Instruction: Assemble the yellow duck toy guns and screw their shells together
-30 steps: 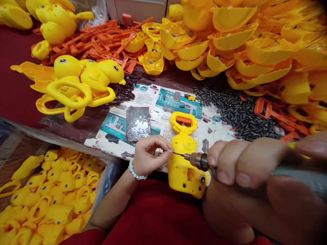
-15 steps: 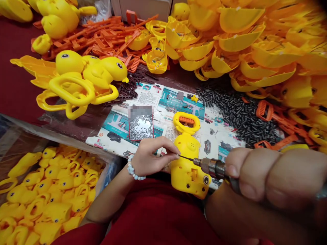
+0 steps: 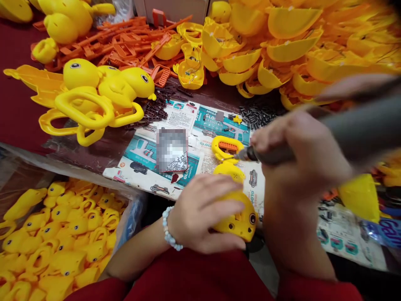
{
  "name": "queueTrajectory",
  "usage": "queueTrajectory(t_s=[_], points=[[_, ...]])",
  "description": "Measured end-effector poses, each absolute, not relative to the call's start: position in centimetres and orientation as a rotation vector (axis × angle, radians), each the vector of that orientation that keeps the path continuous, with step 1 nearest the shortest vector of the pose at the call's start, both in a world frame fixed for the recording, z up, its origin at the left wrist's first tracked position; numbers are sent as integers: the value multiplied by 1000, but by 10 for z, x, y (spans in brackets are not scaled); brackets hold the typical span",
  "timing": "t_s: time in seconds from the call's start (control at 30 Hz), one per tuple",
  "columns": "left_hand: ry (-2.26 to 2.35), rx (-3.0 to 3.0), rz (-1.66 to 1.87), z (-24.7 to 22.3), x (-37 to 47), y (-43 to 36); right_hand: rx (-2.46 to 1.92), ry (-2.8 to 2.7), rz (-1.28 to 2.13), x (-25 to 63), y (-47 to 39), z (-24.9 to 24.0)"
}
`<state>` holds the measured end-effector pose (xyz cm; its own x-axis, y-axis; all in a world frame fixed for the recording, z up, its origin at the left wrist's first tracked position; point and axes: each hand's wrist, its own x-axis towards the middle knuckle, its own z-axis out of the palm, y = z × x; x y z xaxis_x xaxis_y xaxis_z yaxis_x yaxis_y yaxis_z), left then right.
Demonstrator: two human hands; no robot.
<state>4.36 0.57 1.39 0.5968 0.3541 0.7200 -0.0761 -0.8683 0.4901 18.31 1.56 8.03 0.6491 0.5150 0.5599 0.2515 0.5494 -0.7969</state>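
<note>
A yellow plastic duck toy [image 3: 247, 209] lies face down in front of me, its loop handle with an orange ribbed trigger [image 3: 228, 146] pointing away. Over its body rests my left hand [image 3: 205, 213], fingers across the shell and thumb along the near side, holding it. My right hand [image 3: 303, 154], smeared by motion, is wrapped round a grey power screwdriver [image 3: 360, 129]. The screwdriver's thin bit points left, over the base of the loop handle; whether it touches a screw hole I cannot tell. Left of the toy sits a small tray of screws [image 3: 178, 162], partly pixelated.
Duck toys [image 3: 94, 92] lie at the left, orange plastic parts [image 3: 119, 46] behind them. Open yellow shells [image 3: 291, 46] are piled at the back right, near small black cylinders [image 3: 258, 113]. A lined bin of yellow toys [image 3: 62, 238] stands lower left. Printed cardboard [image 3: 140, 154] covers the worktop.
My left hand has gone from a pinch at the screwdriver's bit to lying on the duck toy. My right hand has swung the screwdriver up and away, its bit now over the handle end.
</note>
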Motion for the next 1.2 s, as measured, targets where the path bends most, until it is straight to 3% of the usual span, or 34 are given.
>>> queueTrajectory(t_s=[0.27, 0.83, 1.03, 1.2], points=[[-3, 2643, 974, -12, 69, -16, -1092, -1069, 207, 203, 83, 53], [76, 2590, 1087, -12, 74, -18, -832, -1019, 341, 205, 82, 35], [104, 2555, 1128, -17, 78, -23, -766, -868, 173, 193, 67, 21], [66, 2654, 943, -8, 69, -20, -830, -914, 278, 202, 50, 46]])
